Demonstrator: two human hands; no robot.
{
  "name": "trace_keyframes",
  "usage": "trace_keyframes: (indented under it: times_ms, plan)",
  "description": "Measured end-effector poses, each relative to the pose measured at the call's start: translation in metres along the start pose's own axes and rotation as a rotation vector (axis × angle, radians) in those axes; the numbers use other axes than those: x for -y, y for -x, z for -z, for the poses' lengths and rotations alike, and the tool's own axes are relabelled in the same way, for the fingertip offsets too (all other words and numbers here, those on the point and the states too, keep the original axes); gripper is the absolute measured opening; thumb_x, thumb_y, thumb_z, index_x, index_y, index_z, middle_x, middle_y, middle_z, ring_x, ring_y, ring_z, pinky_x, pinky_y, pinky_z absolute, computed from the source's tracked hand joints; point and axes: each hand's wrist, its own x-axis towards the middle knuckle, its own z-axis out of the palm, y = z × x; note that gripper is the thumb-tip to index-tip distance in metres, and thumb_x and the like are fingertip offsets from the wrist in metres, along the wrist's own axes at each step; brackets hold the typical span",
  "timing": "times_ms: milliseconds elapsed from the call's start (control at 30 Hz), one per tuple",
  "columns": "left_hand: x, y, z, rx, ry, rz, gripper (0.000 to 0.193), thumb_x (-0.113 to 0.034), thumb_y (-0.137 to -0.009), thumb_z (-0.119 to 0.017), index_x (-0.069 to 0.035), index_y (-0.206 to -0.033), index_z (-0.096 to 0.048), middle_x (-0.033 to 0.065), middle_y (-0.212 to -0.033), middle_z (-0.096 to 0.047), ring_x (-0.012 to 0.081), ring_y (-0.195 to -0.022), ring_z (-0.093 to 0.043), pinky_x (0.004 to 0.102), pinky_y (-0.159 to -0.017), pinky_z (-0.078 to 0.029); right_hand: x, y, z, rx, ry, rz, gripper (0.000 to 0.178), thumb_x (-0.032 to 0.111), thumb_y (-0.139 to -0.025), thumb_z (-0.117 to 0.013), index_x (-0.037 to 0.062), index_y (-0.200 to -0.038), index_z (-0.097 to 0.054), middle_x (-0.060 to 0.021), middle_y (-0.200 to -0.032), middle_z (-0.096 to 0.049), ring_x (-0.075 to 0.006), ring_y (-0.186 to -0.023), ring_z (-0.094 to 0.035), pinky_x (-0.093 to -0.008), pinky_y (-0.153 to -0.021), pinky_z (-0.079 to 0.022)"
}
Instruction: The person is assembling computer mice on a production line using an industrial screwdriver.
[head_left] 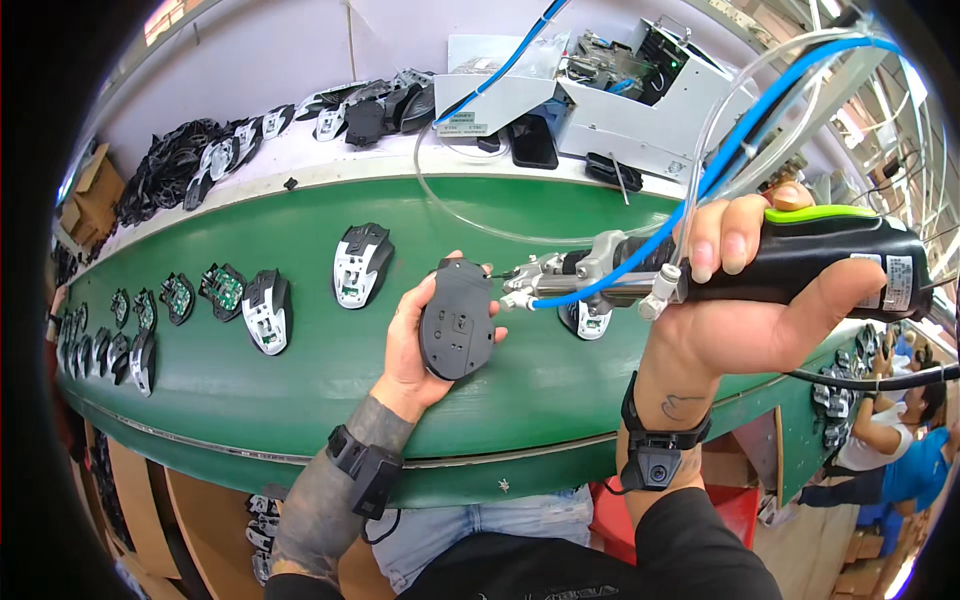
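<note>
My left hand (412,340) grips a dark grey computer mouse (457,320) turned underside up over the green conveyor belt (330,370). My right hand (745,300) holds a black power screwdriver with a green top (800,260). Its metal nose (530,280) points left and touches the mouse's upper right edge. A blue hose (720,160) and a clear tube (450,200) run from the tool. Another open mouse (585,322) lies partly hidden under the tool.
Open mouse shells (362,265) (268,310) and green circuit boards (222,288) lie along the belt to the left. A white shelf behind holds more mouse parts (370,110), a white machine (620,90) and a black phone (533,142). Other workers (900,440) sit at right.
</note>
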Motion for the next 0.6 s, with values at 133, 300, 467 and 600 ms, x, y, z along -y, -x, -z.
trace_keyframes:
  times_ms: [133, 300, 467, 600]
  plan:
    - [0.003, 0.001, -0.003, 0.074, 0.013, 0.002, 0.049, -0.037, -0.089, -0.042, -0.015, -0.133, -0.036, 0.0126, -0.129, -0.043, 0.0261, -0.095, -0.056, 0.0456, -0.079, -0.052, 0.002, 0.0, 0.003, 0.038, -0.008, 0.0, 0.067, 0.069, -0.078, -0.046, 0.0038, -0.092, -0.05, -0.0028, -0.058, -0.046, -0.0131, -0.049, -0.041, -0.0228, -0.049, -0.03]
    - [0.005, -0.001, -0.004, 0.084, -0.021, 0.0, 0.051, -0.039, -0.089, -0.042, -0.016, -0.134, -0.035, 0.0138, -0.131, -0.042, 0.0262, -0.097, -0.056, 0.0457, -0.079, -0.052, 0.004, -0.001, 0.005, 0.052, -0.011, -0.008, 0.067, 0.069, -0.078, -0.046, 0.004, -0.092, -0.05, -0.0029, -0.059, -0.047, -0.0131, -0.049, -0.04, -0.0226, -0.049, -0.03]
    - [0.003, 0.003, -0.008, 0.11, 0.039, -0.013, 0.049, -0.03, -0.09, -0.044, -0.012, -0.134, -0.033, 0.0128, -0.127, -0.045, 0.025, -0.094, -0.056, 0.0445, -0.078, -0.052, 0.003, 0.001, 0.0, 0.124, -0.018, -0.033, 0.066, 0.07, -0.078, -0.046, 0.0054, -0.091, -0.048, -0.0024, -0.061, -0.047, -0.013, -0.05, -0.041, -0.0223, -0.049, -0.029]
    - [-0.008, 0.0, -0.006, 0.008, -0.047, -0.109, 0.046, -0.03, -0.09, -0.046, -0.012, -0.131, -0.036, 0.0105, -0.122, -0.048, 0.0237, -0.092, -0.057, 0.0431, -0.076, -0.053, 0.007, 0.0, 0.0, 0.181, -0.015, -0.038, 0.068, 0.068, -0.078, -0.049, 0.0036, -0.099, -0.051, -0.0016, -0.062, -0.046, -0.0122, -0.052, -0.042, -0.0219, -0.051, -0.031]
